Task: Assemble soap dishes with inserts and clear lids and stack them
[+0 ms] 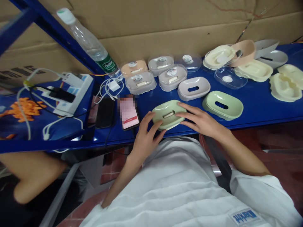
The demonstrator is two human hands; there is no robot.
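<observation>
Oblong green dish [168,108] sits between the two hands at the near edge of the blue table [146,102], hollow side up; whether its base rests on the table or is lifted, cannot tell. Left hand [146,135] grasps its left end and near side, fingers spread over the rim. Right hand [201,121] grasps the right end, fingers fanned, one reaching past the rim toward the slot. Grip light-looking, dish bracketed from both sides, neither palm against it. Pale strip [169,114] lies in the slot, between the two sets of fingertips. Second green dish [233,107] stands to the right, beyond the right hand, apart from it. Greyish dish [183,93] just behind, between the two green ones. Phone [129,113] near the left hand, on its left.
</observation>
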